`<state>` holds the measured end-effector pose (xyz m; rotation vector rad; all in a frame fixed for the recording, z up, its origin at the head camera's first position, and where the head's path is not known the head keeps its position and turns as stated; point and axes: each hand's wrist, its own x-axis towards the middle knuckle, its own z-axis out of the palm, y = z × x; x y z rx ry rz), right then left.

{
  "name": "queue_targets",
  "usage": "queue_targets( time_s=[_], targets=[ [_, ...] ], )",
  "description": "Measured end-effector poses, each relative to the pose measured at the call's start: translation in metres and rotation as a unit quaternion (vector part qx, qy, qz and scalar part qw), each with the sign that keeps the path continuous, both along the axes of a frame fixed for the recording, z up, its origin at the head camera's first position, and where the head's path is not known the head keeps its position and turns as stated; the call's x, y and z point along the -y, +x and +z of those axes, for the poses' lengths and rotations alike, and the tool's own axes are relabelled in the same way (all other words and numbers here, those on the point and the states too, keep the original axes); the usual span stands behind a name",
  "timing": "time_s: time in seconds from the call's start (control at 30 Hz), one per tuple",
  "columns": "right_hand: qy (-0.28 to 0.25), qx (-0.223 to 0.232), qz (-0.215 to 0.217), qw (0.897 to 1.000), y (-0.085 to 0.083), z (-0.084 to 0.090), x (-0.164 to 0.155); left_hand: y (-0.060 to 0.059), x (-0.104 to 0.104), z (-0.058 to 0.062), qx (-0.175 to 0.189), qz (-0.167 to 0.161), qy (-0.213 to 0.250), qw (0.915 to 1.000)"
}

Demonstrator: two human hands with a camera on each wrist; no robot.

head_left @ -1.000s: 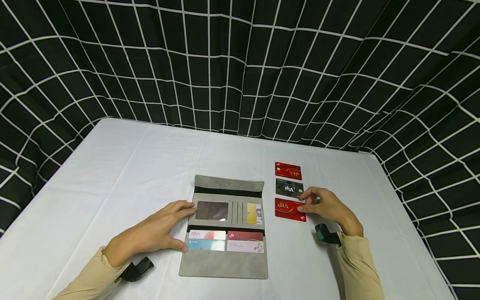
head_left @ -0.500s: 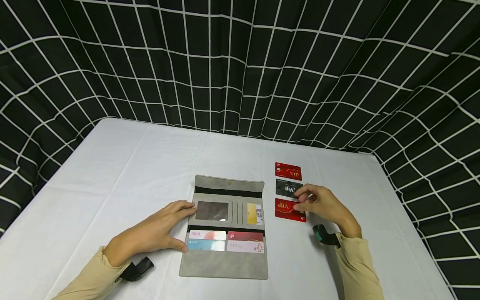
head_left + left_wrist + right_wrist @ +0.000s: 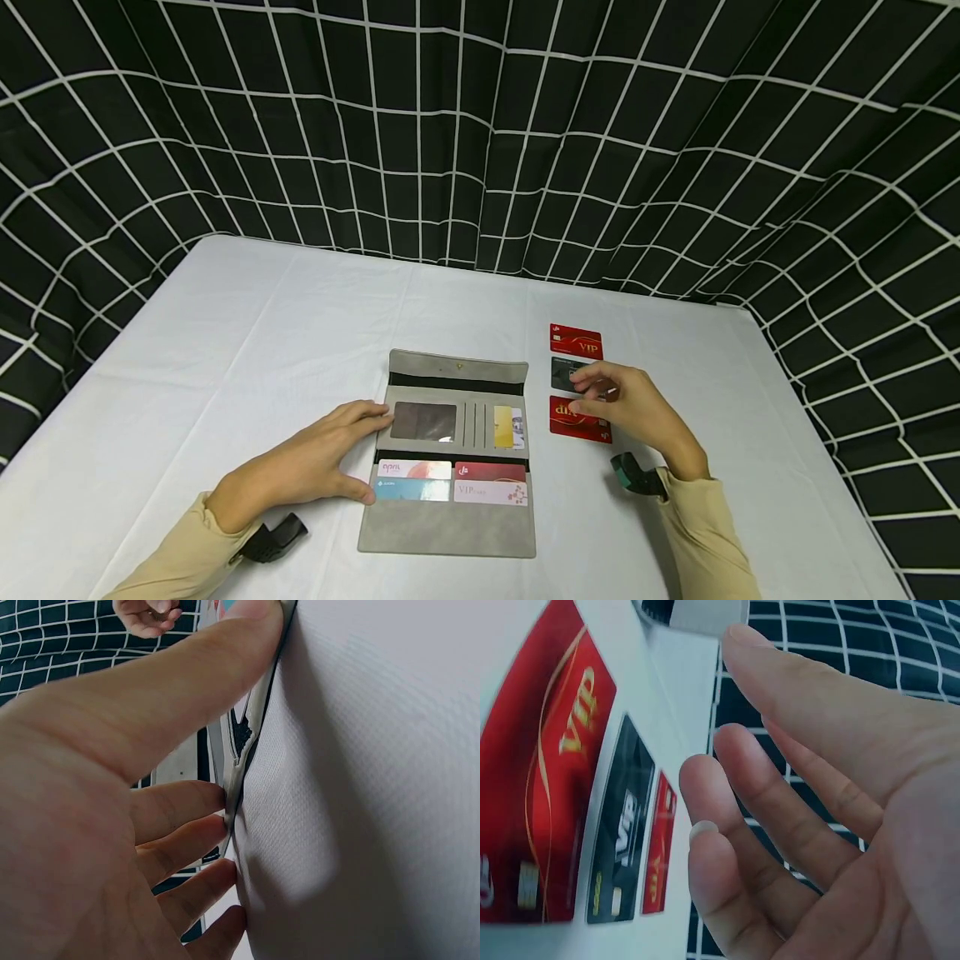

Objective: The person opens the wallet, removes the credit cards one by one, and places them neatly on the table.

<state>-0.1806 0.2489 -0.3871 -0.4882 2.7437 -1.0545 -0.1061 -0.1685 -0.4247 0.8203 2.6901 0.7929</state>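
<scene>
A grey wallet (image 3: 446,532) lies unfolded on the white table. My left hand (image 3: 307,458) rests at its left side, thumb and fingertips touching the edge, as the left wrist view confirms. To the wallet's right, three cards form a column: a red VIP card (image 3: 576,340) farthest away, a black Vip card (image 3: 562,377) in the middle and a red VIP card (image 3: 577,428) nearest. Over the two nearer cards hovers my right hand (image 3: 637,408), partly covering them. Seen from the right wrist, its loosely bent fingers (image 3: 709,787) hold nothing and are apart from the cards.
Inside the wallet's pockets sit several cards, among them a blue card (image 3: 412,490), a pink VIP card (image 3: 487,493) and a yellow card (image 3: 503,427). A black curtain (image 3: 450,125) with a white grid encloses the table (image 3: 300,333) at the back and sides.
My right hand has moved left from the right ends of the two nearer cards to over their middles. The left hand, wallet and cards have stayed in place.
</scene>
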Motion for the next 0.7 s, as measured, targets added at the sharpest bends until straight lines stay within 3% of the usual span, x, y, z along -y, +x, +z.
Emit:
queue_targets(
  time_s=[0.7],
  targets=[
    [-0.007,-0.02,0.055,0.998,0.01,-0.004,0.035,-0.001,0.001,-0.001,0.0,-0.003,0.0,1.0]
  ],
)
